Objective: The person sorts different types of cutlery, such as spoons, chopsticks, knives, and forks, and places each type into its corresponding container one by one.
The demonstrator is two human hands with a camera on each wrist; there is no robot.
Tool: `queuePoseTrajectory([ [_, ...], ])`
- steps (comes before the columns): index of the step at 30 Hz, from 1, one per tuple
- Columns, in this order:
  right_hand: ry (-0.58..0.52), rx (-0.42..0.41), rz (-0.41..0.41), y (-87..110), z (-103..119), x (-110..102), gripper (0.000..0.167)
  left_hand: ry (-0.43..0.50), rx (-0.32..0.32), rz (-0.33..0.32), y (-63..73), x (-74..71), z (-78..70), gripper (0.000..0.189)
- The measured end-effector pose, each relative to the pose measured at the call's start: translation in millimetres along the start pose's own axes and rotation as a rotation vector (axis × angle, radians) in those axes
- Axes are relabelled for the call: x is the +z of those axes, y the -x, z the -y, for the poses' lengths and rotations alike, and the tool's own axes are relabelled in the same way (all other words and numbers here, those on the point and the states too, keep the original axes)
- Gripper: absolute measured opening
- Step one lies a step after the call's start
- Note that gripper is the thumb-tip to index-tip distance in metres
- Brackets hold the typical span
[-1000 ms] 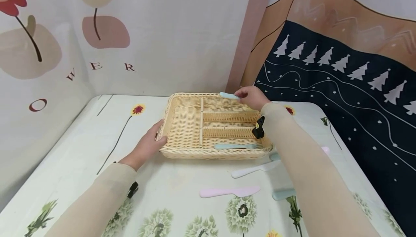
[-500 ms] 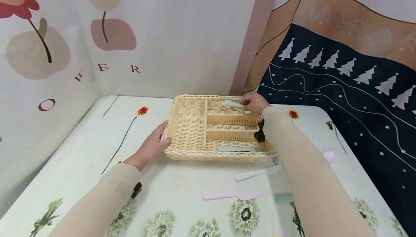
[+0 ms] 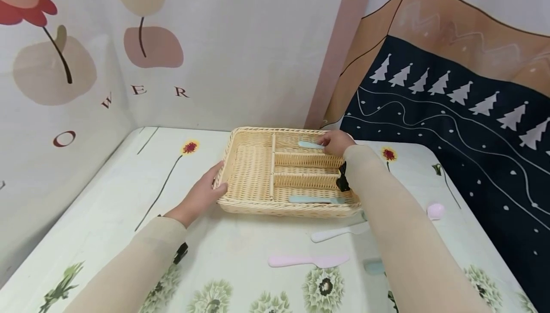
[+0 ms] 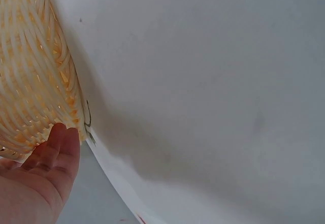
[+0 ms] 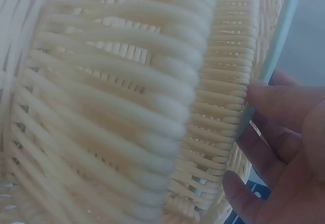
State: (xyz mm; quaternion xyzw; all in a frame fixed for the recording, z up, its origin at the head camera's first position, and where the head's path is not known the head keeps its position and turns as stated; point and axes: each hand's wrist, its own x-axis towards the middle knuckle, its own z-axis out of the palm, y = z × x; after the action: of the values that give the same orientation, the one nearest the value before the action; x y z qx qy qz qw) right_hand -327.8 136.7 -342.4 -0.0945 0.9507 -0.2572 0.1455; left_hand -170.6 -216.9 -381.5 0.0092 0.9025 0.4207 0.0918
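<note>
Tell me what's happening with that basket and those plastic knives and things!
A person's left hand grips the end of a wicker basket with compartments inside. Their right hand pinches a light blue utensil at the far compartment; whether it touches the bottom is hard to tell. Another blue utensil lies in the near compartment. Outside the basket, a pink knife and a white utensil, partly hidden by the sleeve, lie on the table.

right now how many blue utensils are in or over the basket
2: one blue utensil pinched by the right hand at the back right compartment, another blue utensil in the front right compartment. The right sleeve may hide more.
</note>
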Motion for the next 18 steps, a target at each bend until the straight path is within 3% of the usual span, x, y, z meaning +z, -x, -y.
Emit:
queuePoseTrajectory([
  [18,0.012,0.031,0.029,2.4,8.3,2.2,0.035,-0.002,0.011,-0.009,1.1,0.8,0.0,0.072],
])
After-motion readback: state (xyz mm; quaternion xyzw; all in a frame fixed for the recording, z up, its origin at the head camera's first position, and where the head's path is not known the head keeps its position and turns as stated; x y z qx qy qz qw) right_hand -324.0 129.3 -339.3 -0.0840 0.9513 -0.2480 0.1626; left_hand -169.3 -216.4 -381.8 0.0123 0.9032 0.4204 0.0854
